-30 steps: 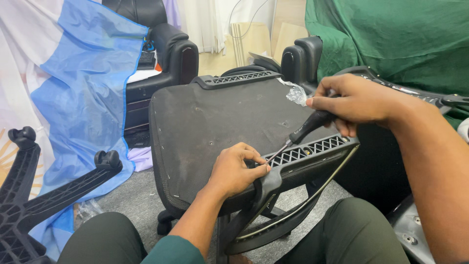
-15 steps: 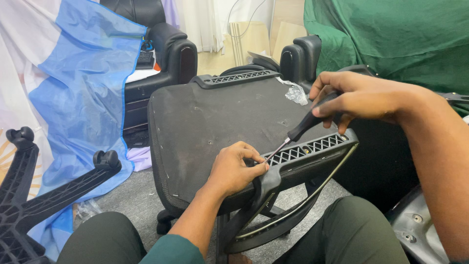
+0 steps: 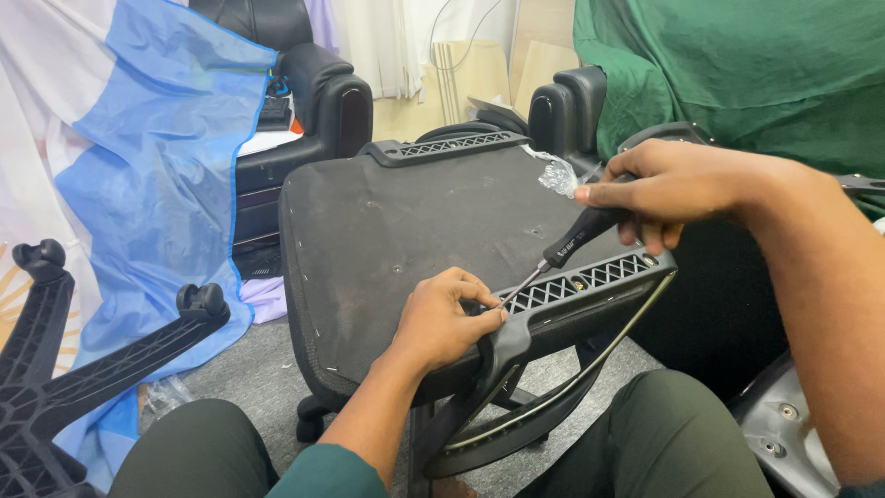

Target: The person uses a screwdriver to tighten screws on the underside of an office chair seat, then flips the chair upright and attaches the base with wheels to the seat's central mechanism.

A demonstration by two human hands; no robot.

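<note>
An upturned office chair seat (image 3: 424,231), with dark fabric on its underside, lies in front of me. A black plastic armrest bracket (image 3: 590,281) with a grille runs along its near edge. My right hand (image 3: 673,184) grips the black handle of a screwdriver (image 3: 564,249), whose tip points down-left into the bracket's grille. My left hand (image 3: 442,318) pinches at the bracket right beside the screwdriver tip; whatever the fingers hold is too small to make out. A second grille bracket (image 3: 452,148) sits on the seat's far edge.
A black star-shaped chair base (image 3: 83,360) with casters lies at the left. Blue and white cloth (image 3: 157,184) hangs behind it. Black leather chairs (image 3: 323,92) stand at the back, and a green cloth (image 3: 737,74) covers something on the right. A crumpled clear plastic bag (image 3: 558,175) rests on the seat.
My right hand has lifted and tilted the screwdriver, bringing its tip down-left to the bracket by my left fingers. The left hand has stayed put.
</note>
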